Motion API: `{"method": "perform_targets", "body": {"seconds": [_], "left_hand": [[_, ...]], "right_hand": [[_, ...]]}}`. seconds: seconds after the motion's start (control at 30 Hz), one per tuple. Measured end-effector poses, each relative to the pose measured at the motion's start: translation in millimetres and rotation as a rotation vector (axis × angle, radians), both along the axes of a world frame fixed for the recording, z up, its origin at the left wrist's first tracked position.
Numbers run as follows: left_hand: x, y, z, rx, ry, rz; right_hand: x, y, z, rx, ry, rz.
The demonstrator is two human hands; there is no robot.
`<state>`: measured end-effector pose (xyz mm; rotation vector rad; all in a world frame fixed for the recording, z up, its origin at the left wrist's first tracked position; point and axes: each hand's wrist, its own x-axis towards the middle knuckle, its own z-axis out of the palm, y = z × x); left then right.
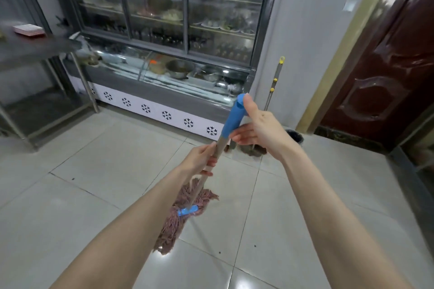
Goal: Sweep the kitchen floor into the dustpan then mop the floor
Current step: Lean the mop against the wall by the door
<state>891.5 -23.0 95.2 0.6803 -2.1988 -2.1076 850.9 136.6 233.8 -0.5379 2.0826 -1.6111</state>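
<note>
Both hands were on the mop (203, 182), set apart along its length with one high and one low. The left hand (199, 159) gripped the pale wooden shaft partway down, its fingers curled round from the left and the fingertips showing on the near side. Its forearm (131, 218) ran up from the lower left of the view. The right hand (260, 126) held the blue grip (232, 119) at the very top of the handle. The thumb (249, 103) stood upright against the grip's rounded end and the fingers wrapped underneath toward the left, in a looser hold than the left's. The right forearm (328, 206) came in from the lower right, bent at the wrist toward the handle. The shaft slanted down and to the left from that grip to the mop head (173, 225) — a spread of pinkish-brown strings lying flat on the pale tiled floor (94, 171), bound by a blue clamp (187, 210) where the shaft met them. The head lay between the two forearms, close in front of the person. Beyond the hands stood a glass-doored display fridge (187, 19) with dishes on its shelves and a white base panel printed with snowflakes. A steel table (35, 47) stood to the left. A second pole (273, 82) with yellow fittings leaned against the wall beside the fridge — its lower end was hidden behind the right hand. A dark red door (387, 65) filled the right edge.
</note>
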Motion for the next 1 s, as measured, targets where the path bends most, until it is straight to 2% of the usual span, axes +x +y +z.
{"method": "perform_targets", "body": {"seconds": [0.17, 0.5, 0.67, 0.73, 0.77, 1.0], "left_hand": [[-22.3, -43.1, 1.3, 0.005, 0.042, -0.088], [-105.2, -114.7, -6.6, -0.051, 0.085, -0.097], [-159.2, -151.5, -7.5, -0.164, 0.081, -0.107], [-156.2, -156.0, -5.4, -0.199, 0.076, -0.134], [-220.6, -188.9, -7.0, -0.207, 0.052, -0.137], [-254.9, -209.3, -18.7, -0.197, 0.035, -0.196]], "right_hand": [[-26.1, -36.8, -6.5, -0.057, 0.067, -0.026], [-117.3, -111.8, -21.2, -0.030, 0.162, -0.005], [-178.9, -151.6, -30.0, -0.040, 0.165, 0.010], [-178.7, -154.5, -34.6, -0.030, 0.179, 0.025], [-241.6, -189.4, -36.1, -0.030, 0.150, 0.000], [-283.3, -212.7, -73.2, 0.018, 0.097, 0.015]]}}
